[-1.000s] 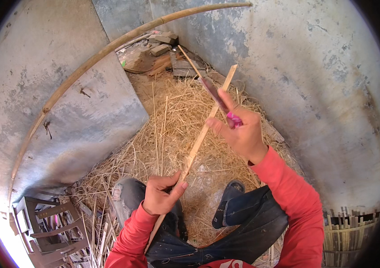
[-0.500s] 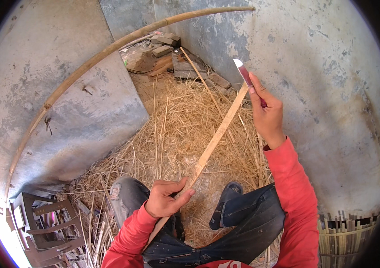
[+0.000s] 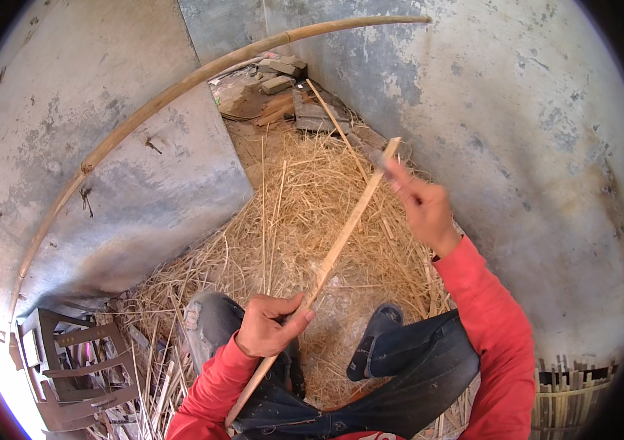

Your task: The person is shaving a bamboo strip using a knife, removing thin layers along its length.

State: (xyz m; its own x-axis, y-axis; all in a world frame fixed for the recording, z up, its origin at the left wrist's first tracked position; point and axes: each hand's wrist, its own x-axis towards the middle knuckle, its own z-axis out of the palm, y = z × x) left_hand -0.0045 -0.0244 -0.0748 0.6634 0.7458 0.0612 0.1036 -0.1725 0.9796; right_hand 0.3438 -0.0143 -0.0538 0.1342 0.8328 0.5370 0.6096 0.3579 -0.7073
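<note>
A long, flat bamboo strip (image 3: 347, 229) runs slantwise from my lap up to the far right. My left hand (image 3: 271, 325) is closed round its lower part, thumb along the top. Near the strip's far end, my right hand (image 3: 423, 205) grips a knife (image 3: 387, 163), smeared by motion. The knife's blade lies at the strip, a little short of its tip; whether it cuts in cannot be made out. My fingers hide most of the dark red handle.
Bamboo shavings (image 3: 304, 191) cover the floor ahead. A long curved bamboo pole (image 3: 180, 88) spans the left and top. Bricks (image 3: 279, 84) lie in the far corner between worn walls (image 3: 517, 147). A brown slatted frame (image 3: 84, 367) stands at left, a woven bamboo basket (image 3: 572, 400) at right.
My right hand has come down and slightly left, bringing the knife from beyond the strip's end onto the strip. My left hand keeps its hold. The whole view has shifted slightly.
</note>
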